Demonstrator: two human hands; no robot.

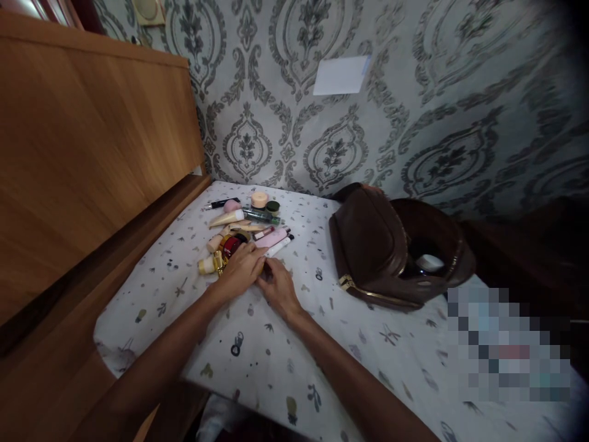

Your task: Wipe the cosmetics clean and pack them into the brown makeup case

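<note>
Left hand point(242, 270), fingers slightly curled, lies over the cosmetics point(232, 247); right hand point(277, 285) adjoins, fingers bent, possibly pinching something yellow, view partly blocked

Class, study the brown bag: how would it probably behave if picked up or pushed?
The brown bag would probably flex rather than stay rigid, as its open mouth gapes in a soft curve. Resting broadly on the patterned cloth, it seems likelier to slide than roll. The pale item in its mouth might spill if the bag were tipped.
</note>
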